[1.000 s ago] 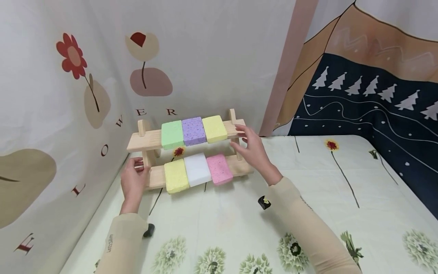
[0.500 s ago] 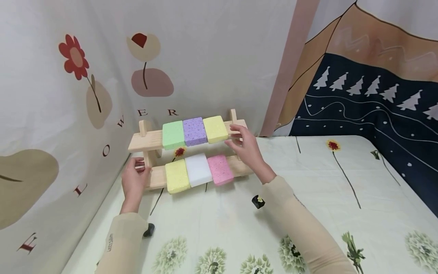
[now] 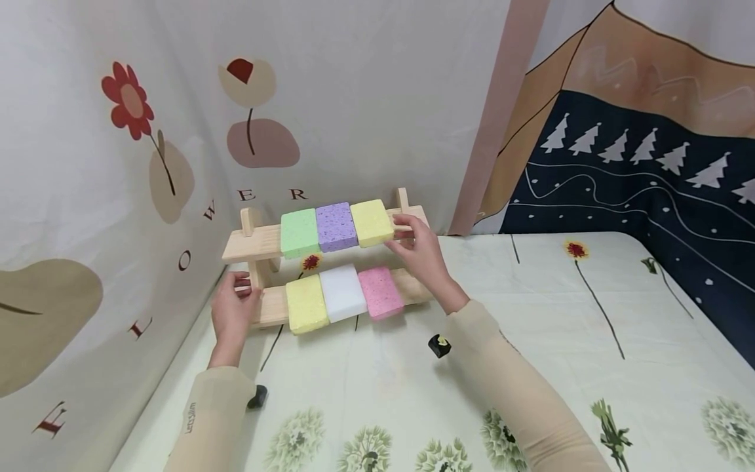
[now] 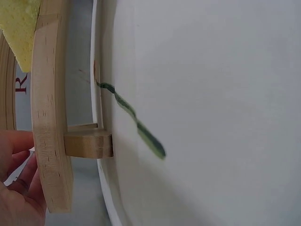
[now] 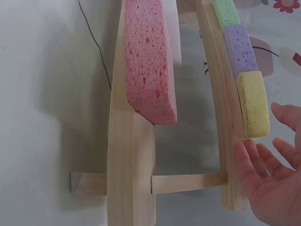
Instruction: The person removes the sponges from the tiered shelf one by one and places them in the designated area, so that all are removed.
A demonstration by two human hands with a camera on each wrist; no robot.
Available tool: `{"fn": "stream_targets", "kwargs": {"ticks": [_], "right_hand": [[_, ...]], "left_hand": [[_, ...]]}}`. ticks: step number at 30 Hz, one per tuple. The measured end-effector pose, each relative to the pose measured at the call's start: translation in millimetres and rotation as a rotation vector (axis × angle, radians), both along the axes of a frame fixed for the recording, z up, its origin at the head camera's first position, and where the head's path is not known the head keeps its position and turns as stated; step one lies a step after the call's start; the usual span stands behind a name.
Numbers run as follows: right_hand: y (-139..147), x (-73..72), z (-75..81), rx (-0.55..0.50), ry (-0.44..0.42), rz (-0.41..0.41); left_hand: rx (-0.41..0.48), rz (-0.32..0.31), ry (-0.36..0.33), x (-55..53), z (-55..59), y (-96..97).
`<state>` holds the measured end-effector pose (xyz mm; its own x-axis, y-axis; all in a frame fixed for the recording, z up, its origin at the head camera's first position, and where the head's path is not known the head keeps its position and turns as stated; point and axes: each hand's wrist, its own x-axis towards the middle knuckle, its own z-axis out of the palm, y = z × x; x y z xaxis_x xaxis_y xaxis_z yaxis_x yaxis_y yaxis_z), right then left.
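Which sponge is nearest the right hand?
The yellow rectangular sponge, rightmost on the upper wooden shelf, beside the right hand; the other yellow sponge is leftmost below.

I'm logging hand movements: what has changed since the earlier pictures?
The right hand moved left, closer to the upper yellow sponge. No visible pickup or release. The left hand stayed at the left end of the wooden rack; the six sponges kept their places.

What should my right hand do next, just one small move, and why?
I'd probably close your right hand gently on the upper yellow sponge: it's open beside that sponge's outer end, while your left hand grips the opposite end of the wooden rack, which should help steady it.
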<state>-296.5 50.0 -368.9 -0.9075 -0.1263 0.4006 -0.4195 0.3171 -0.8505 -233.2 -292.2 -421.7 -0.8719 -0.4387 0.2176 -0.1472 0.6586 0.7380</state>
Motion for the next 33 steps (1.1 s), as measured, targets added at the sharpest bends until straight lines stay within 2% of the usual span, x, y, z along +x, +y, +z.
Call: {"fn": "stream_targets", "kwargs": {"ticks": [15, 26, 33], "right_hand": [[-6.9, -0.2, -1.6, 0.014, -0.015, -0.047], [-11.6, -0.1, -5.7, -0.093, -0.054, -0.104], [-11.8, -1.3, -6.5, -0.113, -0.030, -0.121]], "left_hand": [[0.006, 0.006, -0.011, -0.9, 0.2, -0.4], [-0.002, 0.011, -0.015, 0.9, -2.9, -1.0], [-0.008, 0.007, 0.001, -0.1, -2.7, -1.3]]}}
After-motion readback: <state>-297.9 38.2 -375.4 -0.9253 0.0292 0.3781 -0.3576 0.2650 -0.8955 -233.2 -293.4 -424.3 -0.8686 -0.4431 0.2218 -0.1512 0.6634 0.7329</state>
